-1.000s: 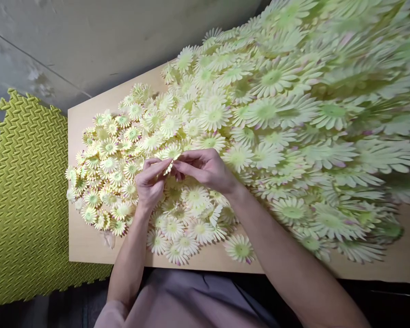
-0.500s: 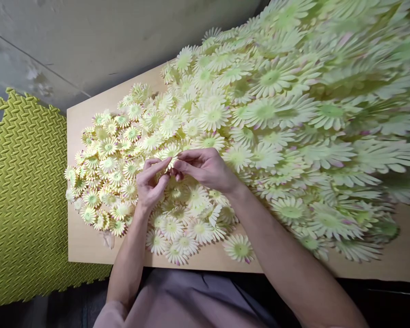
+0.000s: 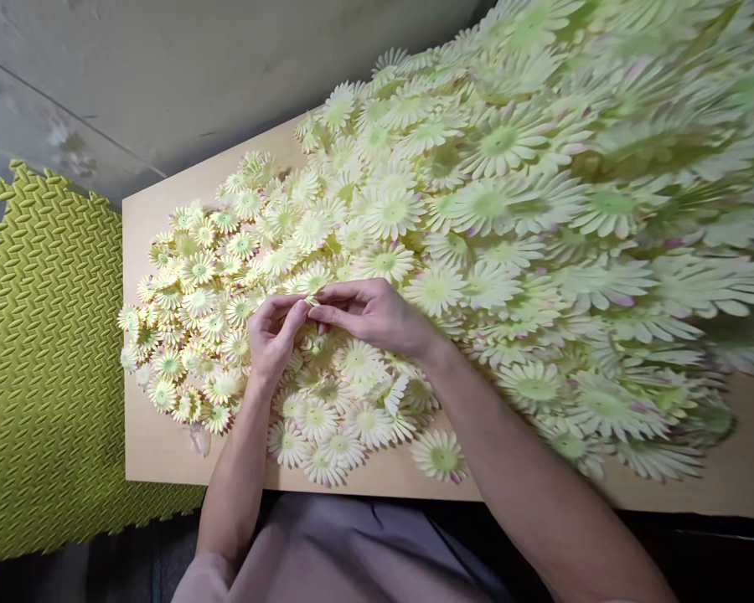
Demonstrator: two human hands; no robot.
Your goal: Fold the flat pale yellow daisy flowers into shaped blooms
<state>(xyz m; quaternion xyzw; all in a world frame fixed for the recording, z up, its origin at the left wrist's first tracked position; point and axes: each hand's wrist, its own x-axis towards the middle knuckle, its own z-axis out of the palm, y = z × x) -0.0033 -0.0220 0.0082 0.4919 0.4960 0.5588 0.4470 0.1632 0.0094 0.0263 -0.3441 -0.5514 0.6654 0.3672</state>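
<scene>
Fingertips of both hands meet over the pile, pinching one small pale yellow artificial flower (image 3: pixel 312 301), mostly covered by the fingers. My left hand (image 3: pixel 272 339) has thumb and forefinger closed on its left side. From the right, my right hand (image 3: pixel 377 314) grips it between thumb and fingers, palm turned inward. Around and beneath the hands lie many loose artificial flower heads (image 3: pixel 199 270), cream-yellow with green centres and some pink petal tips. Larger flower heads (image 3: pixel 534 387) are heaped to the right of my right forearm.
The flowers cover much of a light wooden table (image 3: pixel 163 456). A scrap of clear plastic (image 3: pixel 198 437) lies near its left front. A yellow-green foam mat (image 3: pixel 50 360) stands along the left end, and a grey wall (image 3: pixel 226 67) runs behind. One flower (image 3: pixel 443 456) sits near the front edge.
The hands have drawn closer together, and the left thumb has moved up to the flower. Less of the flower shows between the fingers now. The pile looks unchanged.
</scene>
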